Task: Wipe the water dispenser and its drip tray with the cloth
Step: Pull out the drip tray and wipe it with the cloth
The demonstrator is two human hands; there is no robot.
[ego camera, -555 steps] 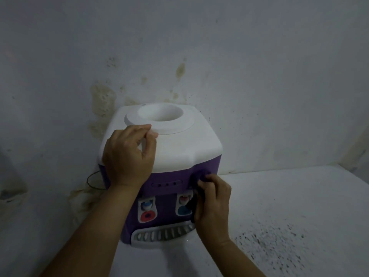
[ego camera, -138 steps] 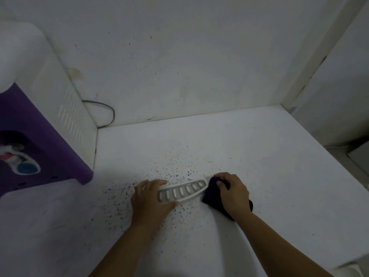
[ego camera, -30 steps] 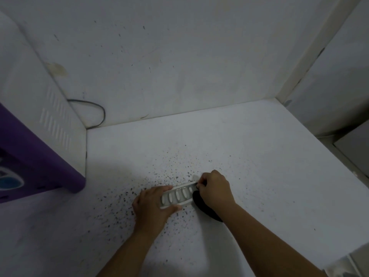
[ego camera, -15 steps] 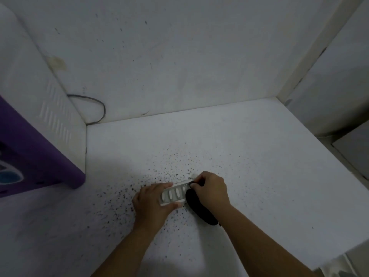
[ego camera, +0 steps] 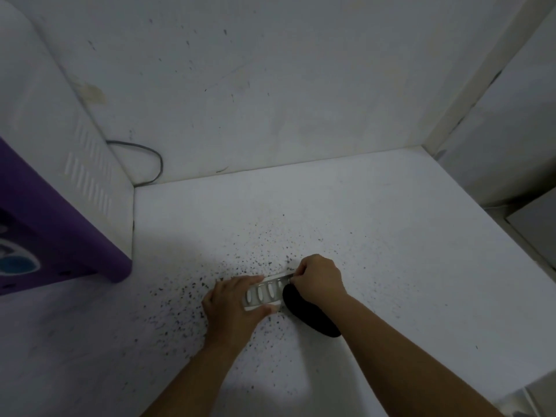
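The left hand (ego camera: 233, 305) grips the near end of the drip tray (ego camera: 264, 291), thumb along its front edge and fingers curled round the back, pinning it flat on the speckled bench (ego camera: 376, 251). The right hand (ego camera: 319, 281) holds the dark cloth (ego camera: 310, 317), bunched under the palm, and presses it onto the tray's far end; part of the cloth trails out on the bench below the wrist. The tray lies off the water dispenser (ego camera: 60, 206), which stands well apart at the left edge with its cord (ego camera: 150, 158) looping behind it. By my judgement the tray wipe is under way: three slots show bare, the rest sit under the right hand. Whether the dispenser body is already wiped cannot be told from here. The tray is not yet back in its place under the taps.
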